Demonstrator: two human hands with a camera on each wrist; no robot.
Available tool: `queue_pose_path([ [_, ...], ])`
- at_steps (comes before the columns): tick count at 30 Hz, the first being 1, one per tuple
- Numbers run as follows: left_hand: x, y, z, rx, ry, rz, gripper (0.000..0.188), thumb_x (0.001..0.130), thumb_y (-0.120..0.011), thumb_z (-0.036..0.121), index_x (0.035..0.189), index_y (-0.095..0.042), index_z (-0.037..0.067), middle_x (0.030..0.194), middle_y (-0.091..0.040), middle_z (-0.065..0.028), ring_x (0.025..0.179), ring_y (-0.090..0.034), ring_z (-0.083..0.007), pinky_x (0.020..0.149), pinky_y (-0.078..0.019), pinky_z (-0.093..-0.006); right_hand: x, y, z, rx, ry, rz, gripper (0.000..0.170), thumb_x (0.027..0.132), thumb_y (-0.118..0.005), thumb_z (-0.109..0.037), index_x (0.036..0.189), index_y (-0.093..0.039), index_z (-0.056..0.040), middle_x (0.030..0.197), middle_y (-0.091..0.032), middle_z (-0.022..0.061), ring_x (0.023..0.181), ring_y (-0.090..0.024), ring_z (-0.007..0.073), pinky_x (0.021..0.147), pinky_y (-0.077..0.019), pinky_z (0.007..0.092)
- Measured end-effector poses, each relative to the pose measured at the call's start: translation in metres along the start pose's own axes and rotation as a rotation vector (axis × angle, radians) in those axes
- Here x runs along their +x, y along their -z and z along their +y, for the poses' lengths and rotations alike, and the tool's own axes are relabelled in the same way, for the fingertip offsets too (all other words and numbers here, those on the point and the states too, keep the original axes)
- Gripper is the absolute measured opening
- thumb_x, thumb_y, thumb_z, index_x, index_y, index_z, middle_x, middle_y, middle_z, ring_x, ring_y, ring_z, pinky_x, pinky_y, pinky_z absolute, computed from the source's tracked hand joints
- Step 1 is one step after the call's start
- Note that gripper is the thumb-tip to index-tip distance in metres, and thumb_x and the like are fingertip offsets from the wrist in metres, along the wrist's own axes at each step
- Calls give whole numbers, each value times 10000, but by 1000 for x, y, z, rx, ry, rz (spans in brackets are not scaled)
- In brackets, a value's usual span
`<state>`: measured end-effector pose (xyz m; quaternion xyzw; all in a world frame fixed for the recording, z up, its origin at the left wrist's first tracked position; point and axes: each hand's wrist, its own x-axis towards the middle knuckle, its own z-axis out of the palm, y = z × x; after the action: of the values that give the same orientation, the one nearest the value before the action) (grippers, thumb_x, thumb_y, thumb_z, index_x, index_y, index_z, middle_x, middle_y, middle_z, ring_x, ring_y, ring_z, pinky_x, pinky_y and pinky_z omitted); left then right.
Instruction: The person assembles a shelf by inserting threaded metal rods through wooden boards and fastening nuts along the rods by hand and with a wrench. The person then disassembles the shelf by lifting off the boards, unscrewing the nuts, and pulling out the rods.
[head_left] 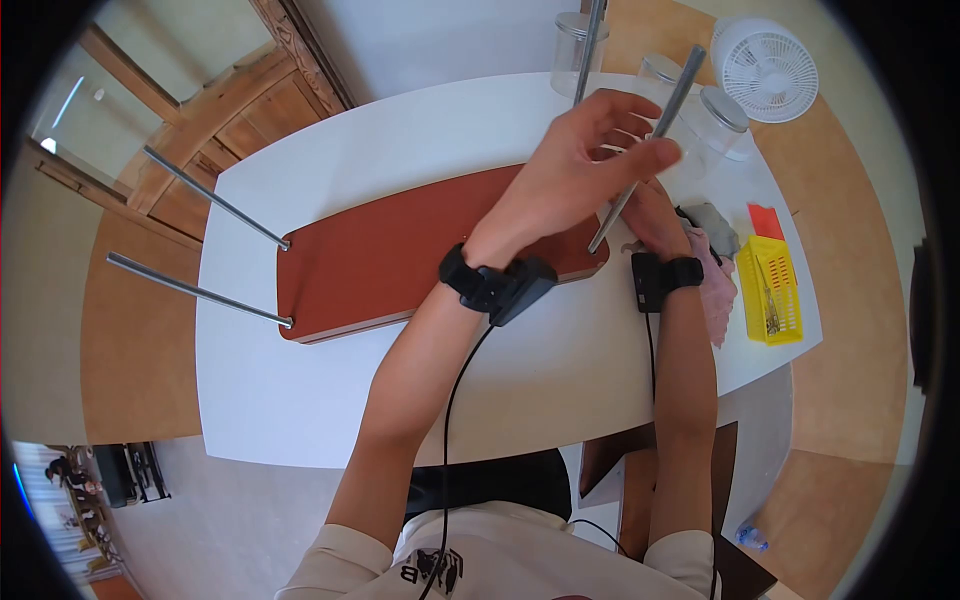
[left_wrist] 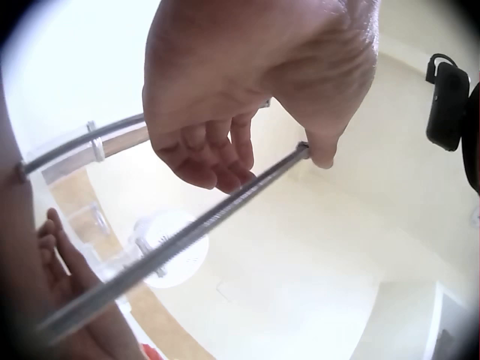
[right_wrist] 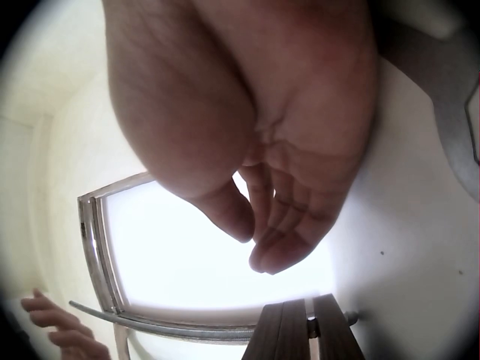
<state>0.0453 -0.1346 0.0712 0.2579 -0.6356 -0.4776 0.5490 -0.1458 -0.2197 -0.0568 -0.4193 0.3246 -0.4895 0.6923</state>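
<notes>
Metal rods (head_left: 200,290), two of them, slant up from the left end of a reddish-brown board (head_left: 390,245) lying on a white table (head_left: 300,400). Farther right, the left hand and forearm hide part of the board. Behind them a far rod (head_left: 590,50) runs off the top edge of the head view, its foot covered. The left hand (head_left: 575,165) is raised above the board's right end, its fingers loosely bent and spread, the thumb crossing in front of the near rod (head_left: 682,85) (whether skin meets metal, one cannot tell). Next comes the right hand (head_left: 655,220), lower and beside that rod, partly masked by it and by the left hand; the right wrist view shows its fingers relaxed and gently curved, the thumb close to their tips. Beyond the hands stand clear lidded jars (head_left: 722,115), their contents hard to make out. A pink cloth (head_left: 715,290) lies partly behind the right wrist. Rightmost, a yellow basket (head_left: 792,310) contains thin metallic pieces (head_left: 770,315), too small to identify, while a white fan (head_left: 768,70) stands farther back.
</notes>
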Motion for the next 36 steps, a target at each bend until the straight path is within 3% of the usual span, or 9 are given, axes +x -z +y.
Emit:
queue_pose_path([
  [8,-3,28,31,45,12,82,385,978,-666,77,1349,-586,16,1173,-698,-59,1075,-641,-134,950,-491,-322,6,11,4,11,-27,-109,332,1050,-587,-116,1353,-591,21,1144,-657,56,1057,-625,135,1003,-521,281],
  [11,-7,6,28,103,-95,-29,391,970,-695,110,1333,-589,11,1163,-694,-61,1063,-641,-139,943,-490,-318,-1,0,1,55,89,-126,332,1051,-585,-115,1353,-588,23,1147,-657,56,1052,-626,135,1002,-522,282],
  [15,-9,22,15,450,-101,18,413,949,-749,154,1311,-602,19,1163,-686,-51,1072,-628,-130,961,-487,-306,0,4,2,65,-1,-15,326,1057,-576,-117,1352,-597,18,1145,-655,51,1040,-623,130,997,-520,280],
  [17,-10,36,22,461,-97,8,384,968,-724,137,1313,-605,16,1170,-683,-60,1087,-619,-129,964,-488,-306,9,17,7,4,-16,-141,324,1058,-575,-121,1352,-608,11,1135,-657,45,1028,-621,122,993,-518,275],
  [21,-13,35,42,294,-108,146,349,998,-654,81,1335,-599,8,1195,-674,-86,1088,-604,-129,971,-491,-306,6,11,3,1,-10,-119,328,1056,-584,-135,1351,-619,3,1121,-659,41,1022,-618,112,994,-515,267],
  [27,-11,2,24,580,-285,46,301,931,-715,50,1231,-682,37,1127,-721,-45,1003,-636,-110,953,-504,-289,0,5,4,16,33,-61,322,1049,-600,-150,1337,-633,-10,1111,-664,36,1019,-622,102,995,-516,263],
  [31,-3,48,19,449,-249,297,273,940,-749,120,1200,-709,44,1060,-739,-30,1012,-669,-110,907,-516,-274,7,11,6,29,16,-115,309,1046,-605,-148,1322,-639,-12,1099,-669,31,1020,-628,104,996,-519,264],
  [35,-8,37,32,450,-208,317,339,922,-764,186,1222,-689,49,1079,-741,-78,982,-679,-142,896,-519,-305,10,15,9,33,30,-150,313,1048,-604,-153,1323,-637,-8,1096,-669,28,1024,-627,104,994,-519,261],
  [36,-7,19,32,417,-201,198,326,972,-712,176,1250,-645,20,998,-694,-53,883,-627,-111,816,-496,-267,8,14,9,35,23,-149,313,1048,-604,-153,1323,-637,-8,1096,-669,28,1024,-627,104,994,-519,261],
])
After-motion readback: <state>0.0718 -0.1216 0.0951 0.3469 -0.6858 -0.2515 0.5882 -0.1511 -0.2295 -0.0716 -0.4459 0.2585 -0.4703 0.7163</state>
